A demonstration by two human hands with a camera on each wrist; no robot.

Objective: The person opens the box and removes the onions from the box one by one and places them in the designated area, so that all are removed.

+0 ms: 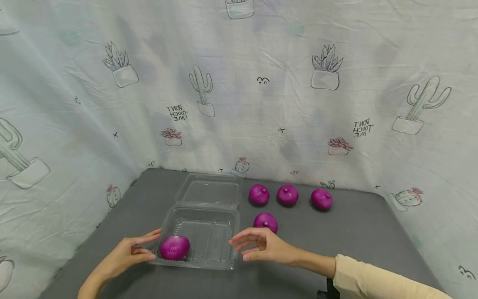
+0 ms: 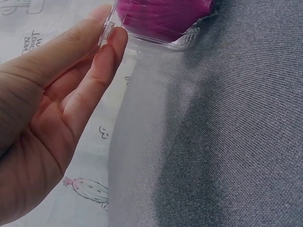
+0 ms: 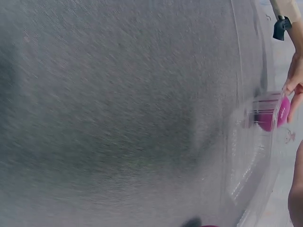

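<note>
A clear plastic clamshell container [image 1: 209, 265] lies with its lid [image 1: 213, 193] folded back on the grey table. Inside its base, at the near left corner, sits one purple onion [image 1: 175, 248]. My left hand [image 1: 125, 254] pinches the container's left rim between thumb and fingers, as the left wrist view shows close up, with the onion [image 2: 165, 19] just behind the plastic. At the opposite side my right hand [image 1: 265, 246] hovers by the right rim, fingers loosely bent and holding nothing. In the right wrist view only a blurred bit of it shows at the right edge.
Right of the lid, three purple onions [image 1: 288, 195] stand in a row along the back of the grey table [image 1: 336, 245]. Another onion [image 1: 266, 221] lies nearer, partly behind my right hand. A white curtain [image 1: 239, 104] with cactus drawings encloses the table's back and sides.
</note>
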